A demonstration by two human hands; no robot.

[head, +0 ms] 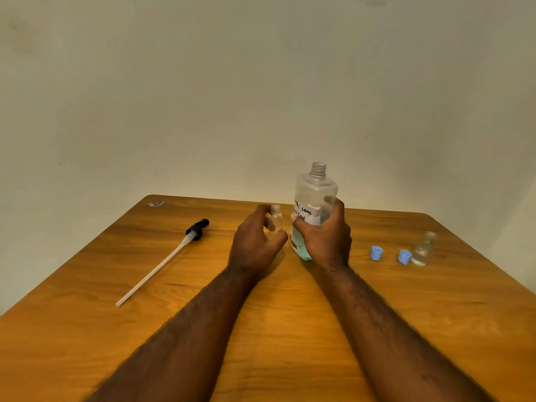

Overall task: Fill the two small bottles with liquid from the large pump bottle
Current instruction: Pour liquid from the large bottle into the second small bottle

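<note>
My right hand grips the large clear bottle around its middle; its neck is uncapped and pale blue liquid fills its lower part. Just left of it, my left hand holds a small clear bottle upright between thumb and fingers, its mouth uncapped. A second small bottle stands uncapped at the right with clear liquid inside. The black pump head with its long white tube lies on the table to the left.
Two blue caps lie on the wooden table between the large bottle and the right small bottle. A small sticker sits near the far left corner. A plain wall rises behind the table.
</note>
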